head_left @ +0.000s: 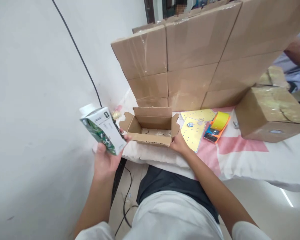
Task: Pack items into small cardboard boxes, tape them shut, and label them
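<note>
My left hand (107,158) is wrapped round a green and white drink carton (103,130) with a white cap, held up and tilted, left of an open cardboard box (152,136). That box stands at the table's front edge with its flaps up; part of its inside bottom shows. My right hand (178,141) grips the right front corner of the box, its thumb by the side flap and its other fingers partly hidden. Just beyond that hand lie yellow dotted sheets (193,133) and an orange and blue tape dispenser (216,128) with a yellow roll.
Stacked cardboard boxes (192,60) form a wall along the back of the table. A taped box (272,113) sits at the right on the pink and white cloth (240,156). Another person's arm (298,51) shows at the far right. A black cable (77,50) runs down the left wall.
</note>
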A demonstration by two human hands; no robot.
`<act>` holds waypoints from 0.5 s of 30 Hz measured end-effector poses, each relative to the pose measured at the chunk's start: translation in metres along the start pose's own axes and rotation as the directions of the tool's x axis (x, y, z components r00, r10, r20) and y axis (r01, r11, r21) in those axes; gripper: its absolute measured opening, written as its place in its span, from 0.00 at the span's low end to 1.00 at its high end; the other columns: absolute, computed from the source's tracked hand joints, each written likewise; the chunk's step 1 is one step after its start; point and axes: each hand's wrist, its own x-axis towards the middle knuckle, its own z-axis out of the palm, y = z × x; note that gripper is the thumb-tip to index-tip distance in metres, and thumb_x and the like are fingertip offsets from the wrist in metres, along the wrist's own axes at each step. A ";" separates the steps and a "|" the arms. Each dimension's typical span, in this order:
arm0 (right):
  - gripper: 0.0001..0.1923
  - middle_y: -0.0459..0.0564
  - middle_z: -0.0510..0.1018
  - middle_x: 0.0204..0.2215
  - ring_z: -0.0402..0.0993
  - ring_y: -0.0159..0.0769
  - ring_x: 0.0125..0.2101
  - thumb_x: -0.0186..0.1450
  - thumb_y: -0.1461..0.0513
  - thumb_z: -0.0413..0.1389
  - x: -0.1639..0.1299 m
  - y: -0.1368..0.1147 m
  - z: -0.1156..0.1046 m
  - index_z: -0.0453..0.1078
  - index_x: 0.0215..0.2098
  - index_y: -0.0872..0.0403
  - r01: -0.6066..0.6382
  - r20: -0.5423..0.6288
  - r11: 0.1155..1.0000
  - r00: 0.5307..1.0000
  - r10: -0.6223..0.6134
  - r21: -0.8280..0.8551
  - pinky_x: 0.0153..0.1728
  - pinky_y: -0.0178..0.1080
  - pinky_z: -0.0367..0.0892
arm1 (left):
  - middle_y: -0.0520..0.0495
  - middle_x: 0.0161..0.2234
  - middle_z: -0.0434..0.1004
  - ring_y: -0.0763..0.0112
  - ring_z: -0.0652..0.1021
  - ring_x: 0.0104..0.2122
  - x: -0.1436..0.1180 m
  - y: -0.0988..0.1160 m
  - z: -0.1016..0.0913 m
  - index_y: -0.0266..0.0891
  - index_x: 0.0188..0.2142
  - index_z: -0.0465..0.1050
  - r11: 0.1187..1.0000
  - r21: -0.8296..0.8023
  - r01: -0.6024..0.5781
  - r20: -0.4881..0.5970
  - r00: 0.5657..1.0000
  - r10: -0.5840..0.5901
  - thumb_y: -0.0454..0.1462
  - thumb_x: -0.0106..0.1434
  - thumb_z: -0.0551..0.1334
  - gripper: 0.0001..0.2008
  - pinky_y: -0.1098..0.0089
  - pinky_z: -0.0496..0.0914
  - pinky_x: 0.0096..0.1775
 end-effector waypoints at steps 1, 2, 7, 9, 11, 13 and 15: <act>0.64 0.66 0.51 0.70 0.50 0.67 0.70 0.51 0.44 0.72 0.000 0.000 0.000 0.46 0.74 0.53 0.000 -0.008 1.000 1.000 0.000 0.003 0.68 0.66 0.55 | 0.46 0.45 0.82 0.57 0.83 0.42 -0.003 0.000 0.000 0.50 0.51 0.77 0.999 0.020 0.047 0.077 0.996 -0.049 0.61 0.52 0.71 0.32 0.52 0.80 0.49; 0.63 0.66 0.51 0.70 0.50 0.66 0.70 0.51 0.44 0.72 0.000 -0.001 -0.001 0.47 0.74 0.54 0.001 -0.011 1.000 1.000 -0.001 0.003 0.68 0.66 0.56 | 0.45 0.43 0.82 0.57 0.83 0.39 -0.003 0.000 -0.001 0.48 0.51 0.76 0.996 0.059 0.070 0.136 0.988 -0.078 0.60 0.49 0.74 0.35 0.52 0.80 0.47; 0.60 0.66 0.53 0.70 0.51 0.65 0.70 0.52 0.45 0.72 0.001 -0.004 -0.002 0.51 0.73 0.54 -0.001 -0.003 1.000 1.000 0.001 0.003 0.69 0.65 0.54 | 0.41 0.46 0.81 0.53 0.82 0.45 0.043 0.008 0.006 0.40 0.54 0.71 0.776 0.603 -0.184 0.336 0.941 -0.037 0.50 0.48 0.78 0.37 0.56 0.78 0.47; 0.58 0.66 0.53 0.70 0.51 0.65 0.70 0.52 0.46 0.72 0.001 -0.005 -0.003 0.53 0.72 0.55 -0.001 -0.001 1.000 1.000 0.001 0.003 0.69 0.65 0.54 | 0.41 0.50 0.80 0.52 0.81 0.48 0.075 0.009 0.015 0.41 0.56 0.71 0.507 0.765 -0.397 0.515 0.849 -0.114 0.48 0.53 0.75 0.34 0.57 0.76 0.49; 0.57 0.66 0.54 0.70 0.53 0.65 0.69 0.52 0.45 0.72 0.002 -0.007 -0.004 0.54 0.71 0.55 -0.010 0.003 1.000 1.000 0.010 0.001 0.68 0.65 0.55 | 0.42 0.50 0.80 0.51 0.80 0.49 0.104 0.004 0.025 0.42 0.58 0.69 0.278 0.779 -0.562 0.626 0.720 -0.300 0.47 0.58 0.72 0.31 0.58 0.74 0.48; 0.57 0.66 0.55 0.69 0.54 0.65 0.69 0.52 0.44 0.72 0.002 -0.009 -0.006 0.55 0.71 0.54 -0.022 0.008 1.000 1.000 0.022 -0.005 0.67 0.64 0.58 | 0.43 0.48 0.81 0.51 0.81 0.46 0.125 -0.008 0.036 0.43 0.59 0.68 0.123 0.742 -0.659 0.626 0.617 -0.477 0.44 0.59 0.70 0.30 0.61 0.73 0.44; 0.57 0.66 0.57 0.69 0.55 0.65 0.69 0.51 0.43 0.72 0.003 -0.010 -0.007 0.55 0.71 0.54 -0.028 0.013 1.000 1.000 0.028 -0.013 0.66 0.64 0.60 | 0.43 0.45 0.81 0.52 0.81 0.43 0.136 -0.025 0.045 0.43 0.58 0.67 0.038 0.698 -0.715 0.588 0.542 -0.600 0.44 0.59 0.69 0.29 0.63 0.72 0.39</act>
